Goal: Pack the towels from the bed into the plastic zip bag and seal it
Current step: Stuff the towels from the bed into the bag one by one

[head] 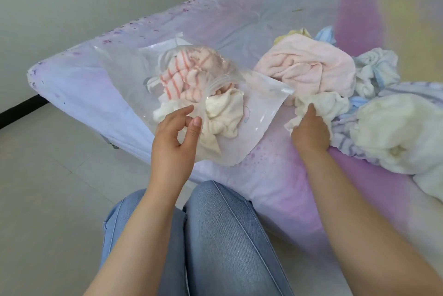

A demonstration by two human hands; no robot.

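The left hand (173,137) pinches the open mouth of the clear plastic zip bag (259,113) between thumb and fingers, holding it up over the near edge of the lilac-sheeted bed (215,19); an orange-striped white towel (184,72) and a crumpled cream towel (223,113) already lie inside it. Just beside the bag, the right hand (310,131) closes its fingers on a small cream towel (321,103) at the front of the loose pile of pink, pale blue and cream towels (309,65) on the bed.
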